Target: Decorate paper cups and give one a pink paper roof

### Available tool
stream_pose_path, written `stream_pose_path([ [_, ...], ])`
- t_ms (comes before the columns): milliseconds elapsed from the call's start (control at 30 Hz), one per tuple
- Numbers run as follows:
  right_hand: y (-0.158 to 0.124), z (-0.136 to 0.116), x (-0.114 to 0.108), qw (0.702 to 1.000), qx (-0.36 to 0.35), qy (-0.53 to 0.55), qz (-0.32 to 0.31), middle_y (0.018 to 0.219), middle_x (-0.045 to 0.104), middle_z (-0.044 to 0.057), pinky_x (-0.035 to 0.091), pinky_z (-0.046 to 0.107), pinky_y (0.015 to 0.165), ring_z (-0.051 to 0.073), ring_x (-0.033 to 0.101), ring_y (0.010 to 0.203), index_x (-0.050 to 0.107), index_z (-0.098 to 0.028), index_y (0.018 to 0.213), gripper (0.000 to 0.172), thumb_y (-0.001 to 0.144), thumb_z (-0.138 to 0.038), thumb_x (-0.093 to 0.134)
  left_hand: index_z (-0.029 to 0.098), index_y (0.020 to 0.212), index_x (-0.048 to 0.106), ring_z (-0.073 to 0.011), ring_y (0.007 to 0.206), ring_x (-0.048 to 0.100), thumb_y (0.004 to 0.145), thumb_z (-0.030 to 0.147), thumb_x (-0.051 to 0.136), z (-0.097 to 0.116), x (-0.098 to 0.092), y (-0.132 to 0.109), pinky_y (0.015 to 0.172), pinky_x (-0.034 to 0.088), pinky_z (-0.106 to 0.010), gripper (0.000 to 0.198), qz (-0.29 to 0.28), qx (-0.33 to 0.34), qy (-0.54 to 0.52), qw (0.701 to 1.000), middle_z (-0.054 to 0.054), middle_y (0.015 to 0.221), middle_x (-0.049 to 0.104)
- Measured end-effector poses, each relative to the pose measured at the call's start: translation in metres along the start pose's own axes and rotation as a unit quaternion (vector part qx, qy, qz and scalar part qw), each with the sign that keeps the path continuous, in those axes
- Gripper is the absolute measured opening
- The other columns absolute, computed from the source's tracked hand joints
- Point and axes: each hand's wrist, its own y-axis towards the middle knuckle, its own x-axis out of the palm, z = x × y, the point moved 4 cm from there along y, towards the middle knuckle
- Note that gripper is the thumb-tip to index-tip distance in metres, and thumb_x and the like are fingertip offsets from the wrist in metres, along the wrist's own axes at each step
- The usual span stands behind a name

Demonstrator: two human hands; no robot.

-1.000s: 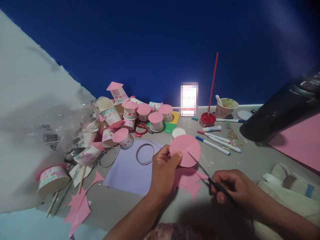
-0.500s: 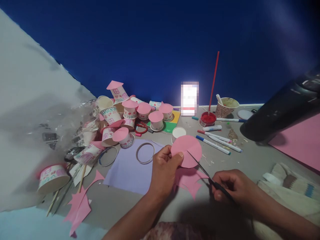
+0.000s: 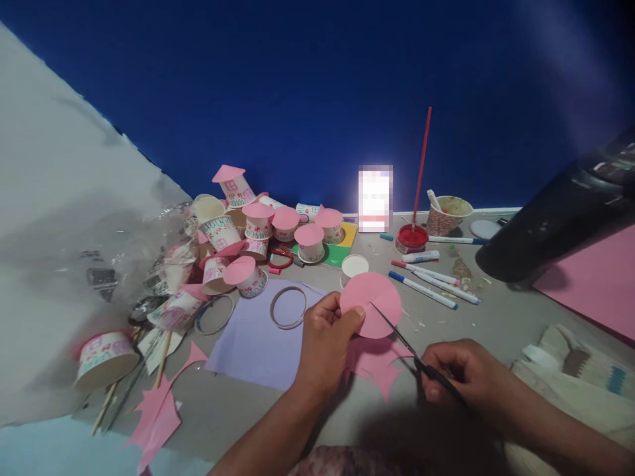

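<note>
My left hand (image 3: 327, 330) pinches the left edge of a pink paper circle (image 3: 374, 291) between thumb and fingers. In my right hand (image 3: 456, 370) is a pair of black-handled scissors (image 3: 404, 338), its blades reaching across the circle to about its middle. The blades look closed together or nearly so. Beneath the circle lies a pink paper offcut (image 3: 381, 365) with jagged, curved edges. Just behind the circle stands a small white cup (image 3: 354, 266), partly covered by it.
Decorated paper cups with pink roofs (image 3: 310, 243) crowd the left back. Purple paper (image 3: 258, 350) carries a tape roll (image 3: 288, 307). Markers (image 3: 424, 289), a red paint pot (image 3: 411, 239) with a brush and a paper cup (image 3: 449, 215) stand right. A dark cylinder (image 3: 546, 218) leans in.
The view has shifted very slightly, so things sit a little lower. Both hands, the circle and the scissors keep nearly the same position.
</note>
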Motion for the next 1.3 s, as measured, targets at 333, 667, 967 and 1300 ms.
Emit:
stream_pose_path([
  [333, -0.001, 0.0, -0.002, 1.0, 0.003, -0.016, 0.0, 0.057, 0.046, -0.003, 0.026, 0.025, 0.052, 0.012, 0.035, 0.058, 0.058, -0.019, 0.063, 0.044, 0.068, -0.059, 0.075, 0.014, 0.076, 0.067, -0.009, 0.059, 0.052, 0.076, 0.026, 0.077, 0.0, 0.001, 0.0, 0.059, 0.046, -0.022, 0.015, -0.006, -0.006, -0.01, 1.0, 0.002, 0.066, 0.058],
  [667, 0.0, 0.0, -0.001, 1.0, -0.004, 0.002, -0.007, 0.056, 0.048, -0.002, 0.027, 0.025, 0.052, 0.012, 0.038, 0.056, 0.059, -0.018, 0.062, 0.046, 0.066, -0.061, 0.076, 0.011, 0.084, 0.072, -0.0107, 0.061, 0.059, 0.075, 0.025, 0.08, -0.002, 0.002, 0.0, 0.061, 0.049, -0.023, 0.018, -0.014, -0.026, -0.048, 0.998, -0.001, 0.069, 0.067],
  [967, -0.002, 0.006, -0.001, 1.0, -0.004, 0.003, 0.004, 0.056, 0.042, -0.004, 0.024, 0.025, 0.052, 0.011, 0.033, 0.057, 0.058, -0.019, 0.063, 0.043, 0.07, -0.057, 0.077, 0.011, 0.086, 0.076, -0.0113, 0.061, 0.061, 0.072, 0.022, 0.083, 0.002, 0.005, 0.0, 0.061, 0.05, -0.023, 0.019, -0.024, -0.033, -0.068, 0.997, -0.001, 0.068, 0.068],
  [1300, -0.003, -0.015, 0.002, 1.0, 0.001, -0.017, 0.013, 0.054, 0.039, -0.006, 0.026, 0.024, 0.052, 0.01, 0.032, 0.056, 0.054, -0.019, 0.06, 0.039, 0.066, -0.051, 0.076, 0.013, 0.092, 0.078, -0.0127, 0.06, 0.063, 0.075, 0.023, 0.081, 0.003, 0.007, -0.001, 0.062, 0.053, -0.025, 0.02, -0.046, -0.036, -0.084, 0.995, -0.001, 0.071, 0.072],
])
